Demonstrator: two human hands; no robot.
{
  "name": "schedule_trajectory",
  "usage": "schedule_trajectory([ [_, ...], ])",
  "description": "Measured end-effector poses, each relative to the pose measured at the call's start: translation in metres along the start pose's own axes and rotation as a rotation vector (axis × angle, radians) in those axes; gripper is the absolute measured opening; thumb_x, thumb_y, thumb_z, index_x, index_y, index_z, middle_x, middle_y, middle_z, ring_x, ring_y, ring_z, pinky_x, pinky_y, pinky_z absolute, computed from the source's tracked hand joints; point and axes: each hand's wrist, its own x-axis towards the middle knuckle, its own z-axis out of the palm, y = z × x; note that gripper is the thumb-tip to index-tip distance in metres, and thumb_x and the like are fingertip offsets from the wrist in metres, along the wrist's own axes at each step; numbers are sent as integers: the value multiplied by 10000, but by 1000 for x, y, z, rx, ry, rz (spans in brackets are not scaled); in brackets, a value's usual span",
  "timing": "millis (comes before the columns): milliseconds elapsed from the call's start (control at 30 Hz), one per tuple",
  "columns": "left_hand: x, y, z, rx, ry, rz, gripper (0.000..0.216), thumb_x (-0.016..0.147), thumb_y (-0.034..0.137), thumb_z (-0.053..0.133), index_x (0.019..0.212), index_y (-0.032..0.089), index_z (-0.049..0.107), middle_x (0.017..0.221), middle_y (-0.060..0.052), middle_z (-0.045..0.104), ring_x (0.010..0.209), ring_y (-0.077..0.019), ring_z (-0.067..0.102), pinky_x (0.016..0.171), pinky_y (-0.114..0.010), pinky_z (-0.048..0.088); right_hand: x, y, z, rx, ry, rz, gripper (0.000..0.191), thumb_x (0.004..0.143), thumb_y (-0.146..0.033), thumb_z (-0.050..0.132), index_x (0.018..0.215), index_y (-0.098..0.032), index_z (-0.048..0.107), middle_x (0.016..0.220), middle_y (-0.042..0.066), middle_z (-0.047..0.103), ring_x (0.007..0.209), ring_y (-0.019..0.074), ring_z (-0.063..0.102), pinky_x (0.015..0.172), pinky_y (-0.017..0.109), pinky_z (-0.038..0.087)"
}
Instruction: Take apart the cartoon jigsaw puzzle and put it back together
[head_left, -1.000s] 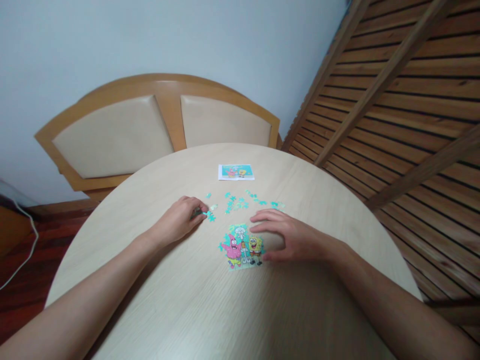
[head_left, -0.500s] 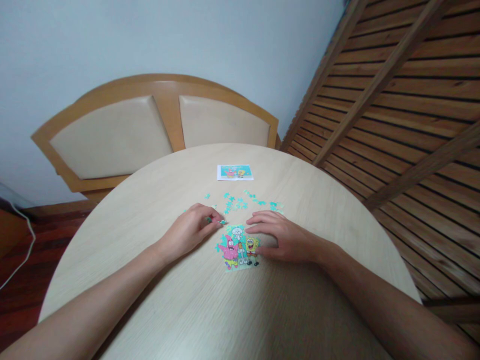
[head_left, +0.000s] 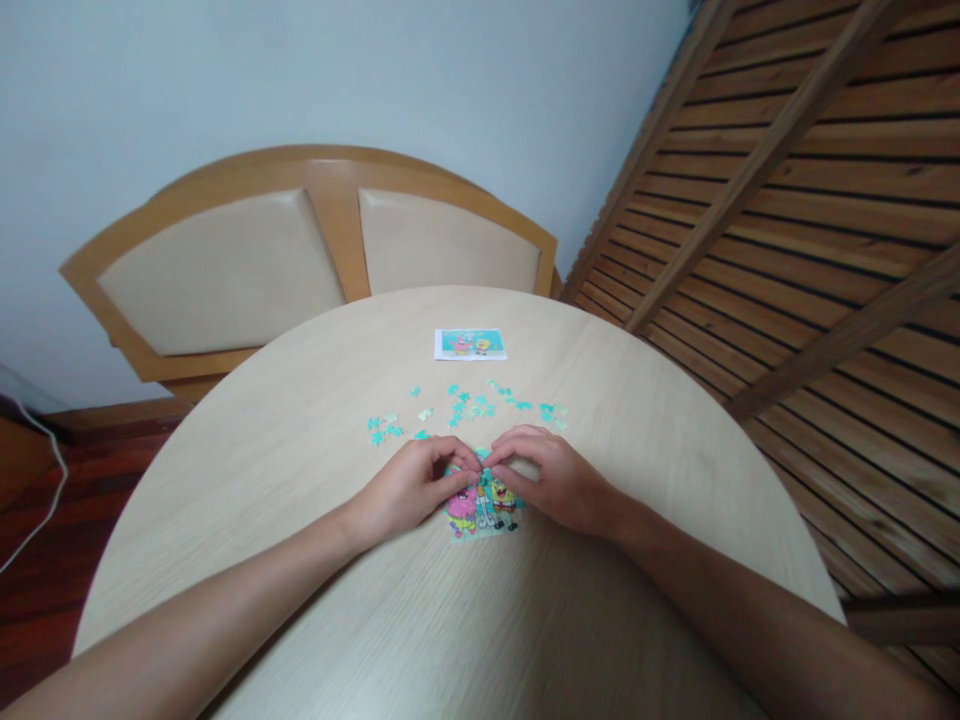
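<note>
A partly joined jigsaw puzzle [head_left: 484, 520] lies in front of me, with pink, white and yellow cartoon figures on it. Over its upper part my left hand [head_left: 420, 482] and my right hand [head_left: 559, 478] meet, fingertips almost touching. Thumb and forefinger of the left are pinched on a small puzzle piece, mostly hidden by the fingers. The right is pinched too, its tips at the same spot; whether they also grip the piece is hidden. Beyond the hands, loose teal puzzle pieces [head_left: 459, 405] are scattered, with more loose pieces [head_left: 377, 437] to the left.
Further back on the round wooden table [head_left: 322, 370] lies a reference picture card [head_left: 471, 345] with the same cartoon figures. A padded bench back [head_left: 322, 250] stands behind the table against the wall. Wooden slats [head_left: 787, 200] rise on the right; a white cable [head_left: 60, 480] hangs at far left.
My left hand has moved right with the puzzle piece, onto the puzzle's top. My right hand has shifted slightly left and its spread fingers have closed into a pinch.
</note>
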Motion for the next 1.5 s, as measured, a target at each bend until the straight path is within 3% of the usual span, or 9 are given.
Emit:
schedule_trajectory([
  [200,1,-2,-5,89,58,31,226,943,369,571,933,174,685,864,-56,720,780,-177,633,727,-301,510,1,-2,-7,11,19,101,84,917,-214,646,921,-218,731,914,32,760,885,189,691,865,343,527],
  [433,-1,-4,-8,281,50,88,190,945,345,604,1008,206,717,957,-58,738,846,-196,660,791,-330,531,0,-1,-8,0,24,92,98,919,-231,636,917,-222,733,910,34,765,886,193,693,851,350,533],
  [600,-6,-1,-13,520,-143,324,422,942,356,675,1347,262,605,1355,-105,627,1268,-279,561,1085,-457,444,1,6,-21,-37,15,103,121,922,-230,614,918,-213,734,926,43,767,895,194,697,852,347,528],
  [700,-9,1,-16,663,-245,376,410,984,376,623,1387,306,595,1480,-104,535,1364,-305,490,1129,-495,404,-1,13,-35,-99,4,122,119,897,-212,617,895,-210,736,910,46,770,878,197,701,845,350,521],
  [900,-10,1,-24,773,-247,375,350,1012,415,570,1331,291,643,1474,-102,539,1360,-302,500,1119,-486,429,-6,20,-58,-263,-216,120,113,773,-137,648,789,-216,728,802,23,747,797,198,683,830,355,489],
  [1167,-10,-2,-31,819,-213,409,346,1006,359,575,1333,259,633,1454,-120,549,1317,-295,547,1106,-487,461,-10,23,-65,-374,-299,154,168,740,-88,590,744,-222,691,786,-5,740,803,187,665,826,335,460],
  [1267,-10,-2,-29,826,-212,413,347,1004,358,580,1333,257,634,1450,-117,554,1316,-292,548,1109,-480,462,-10,26,-62,-374,-265,149,147,798,-123,594,818,-219,704,863,15,751,862,202,671,852,350,471],
  [1367,-9,0,-29,821,-212,422,342,1008,381,577,1321,262,643,1435,-107,572,1319,-289,545,1113,-477,455,-10,29,-57,-366,-230,107,191,865,-208,621,1022,-217,730,1028,55,750,992,231,667,924,381,474],
  [1500,-6,6,-47,850,-137,314,311,1034,352,476,1235,230,680,1239,-86,693,1141,-240,647,1014,-420,509,-9,32,-52,-371,-249,72,203,907,-244,626,1070,-225,746,1056,64,740,1014,234,660,943,394,468],
])
